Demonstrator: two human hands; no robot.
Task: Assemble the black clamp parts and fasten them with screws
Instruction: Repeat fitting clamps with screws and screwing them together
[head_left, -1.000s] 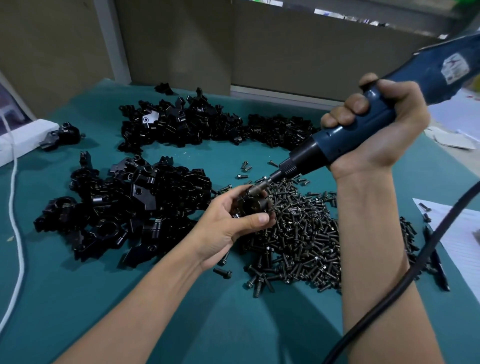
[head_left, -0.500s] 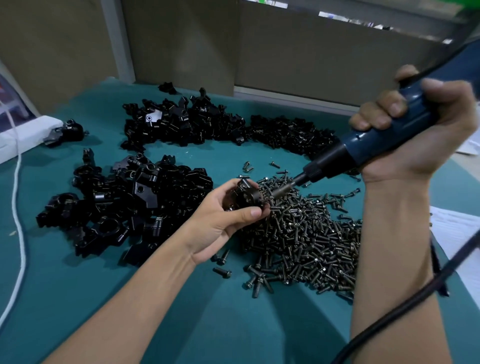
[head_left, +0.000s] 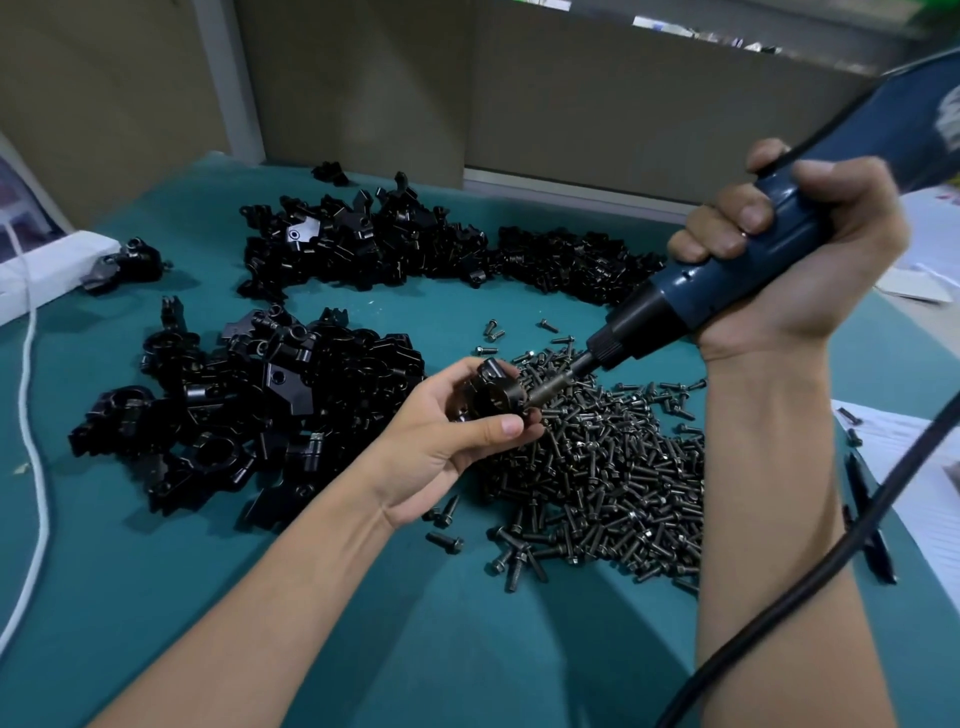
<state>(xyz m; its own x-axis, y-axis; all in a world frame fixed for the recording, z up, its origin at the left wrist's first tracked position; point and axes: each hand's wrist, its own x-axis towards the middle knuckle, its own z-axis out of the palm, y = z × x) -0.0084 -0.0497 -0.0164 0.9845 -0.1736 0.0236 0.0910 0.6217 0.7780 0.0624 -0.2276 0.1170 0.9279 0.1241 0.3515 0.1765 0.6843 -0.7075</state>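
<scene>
a screw is being driven into a small black metal clamp (head_left: 493, 397) held just above the teal surface (head_left: 467, 649).
the clamp is pinched between thumb and fingers of the left hand (head_left: 452, 441), at the edge of the heap of dark flanged screws (head_left: 597, 467). the right hand (head_left: 789, 260) is wrapped round the blue corded electric screwdriver (head_left: 691, 291), whose bit is set against the clamp. this one unit is judged nearly fastened. the piles of loose black clamp parts (head_left: 260, 405) left of and beyond the left hand are left to be assembled.
</scene>
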